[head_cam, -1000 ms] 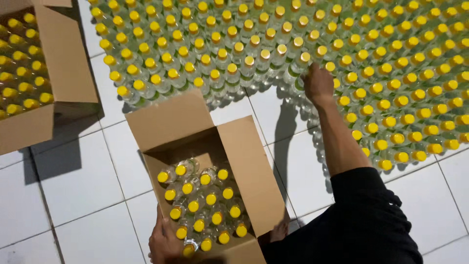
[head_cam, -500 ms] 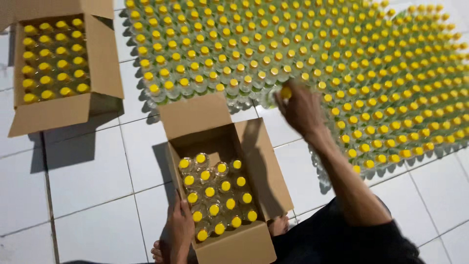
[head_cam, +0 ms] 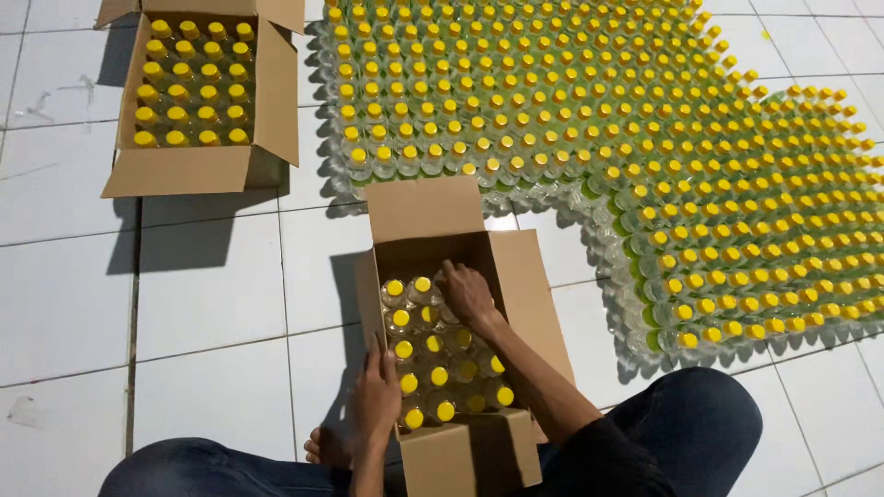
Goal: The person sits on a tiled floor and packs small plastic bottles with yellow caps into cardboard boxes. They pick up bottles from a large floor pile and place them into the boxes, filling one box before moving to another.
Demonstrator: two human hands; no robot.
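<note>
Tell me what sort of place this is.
Probably a small packing floor: hundreds of yellow-capped bottles stand on white floor tiles, with two open cardboard boxes, near and far, filled by hand.

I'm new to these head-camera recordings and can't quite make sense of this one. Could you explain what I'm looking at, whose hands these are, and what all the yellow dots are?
The picture comes from a camera worn on a person's head, looking down at their own lap and hands. The person sits on a white tiled floor with an open cardboard box between their legs. The yellow dots are caps of small clear bottles. A great many bottles stand packed together on the floor. The right hand reaches into the box among the bottles already there; whether it grips one is hidden. The left hand rests on the box's left edge. A second box, full of bottles, sits at upper left.
</note>
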